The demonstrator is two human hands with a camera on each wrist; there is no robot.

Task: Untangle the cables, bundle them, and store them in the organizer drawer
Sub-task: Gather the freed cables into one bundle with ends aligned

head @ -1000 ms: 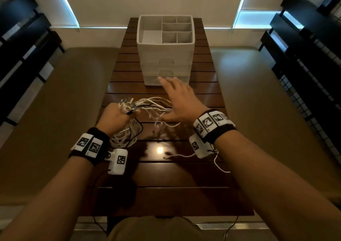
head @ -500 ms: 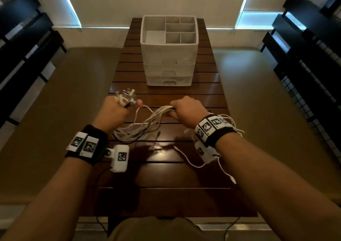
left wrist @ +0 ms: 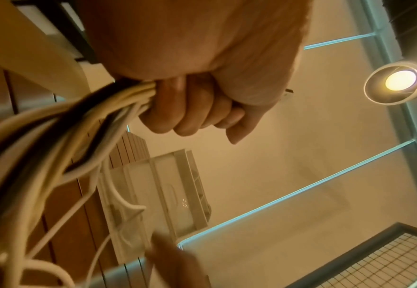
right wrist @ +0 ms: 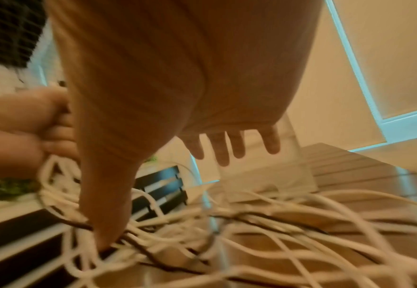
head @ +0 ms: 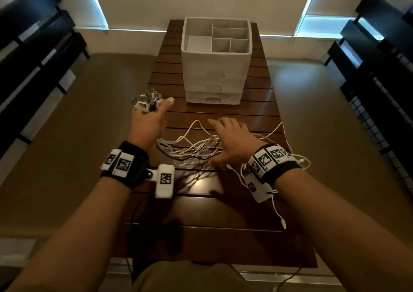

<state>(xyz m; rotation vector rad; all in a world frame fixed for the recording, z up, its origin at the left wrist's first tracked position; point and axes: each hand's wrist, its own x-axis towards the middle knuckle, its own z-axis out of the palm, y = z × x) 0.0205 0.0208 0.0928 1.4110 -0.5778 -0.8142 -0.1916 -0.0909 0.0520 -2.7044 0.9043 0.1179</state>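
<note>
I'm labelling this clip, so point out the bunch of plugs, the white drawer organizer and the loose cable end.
bunch of metal plugs (head: 147,100), head view, middle.
white plastic drawer organizer (head: 215,68), head view, front wall.
loose white cable end (head: 283,224), head view, connector tip.

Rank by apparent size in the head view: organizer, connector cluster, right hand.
1. organizer
2. right hand, though nearer the camera
3. connector cluster, gripped by the left hand

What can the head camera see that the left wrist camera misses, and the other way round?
Only the head view shows the plug ends sticking out above the left hand, and the right hand spread open over the loose cables. Only the left wrist view shows the fingers curled round the strands, and a ceiling lamp. Both show the organizer on the table.
</note>
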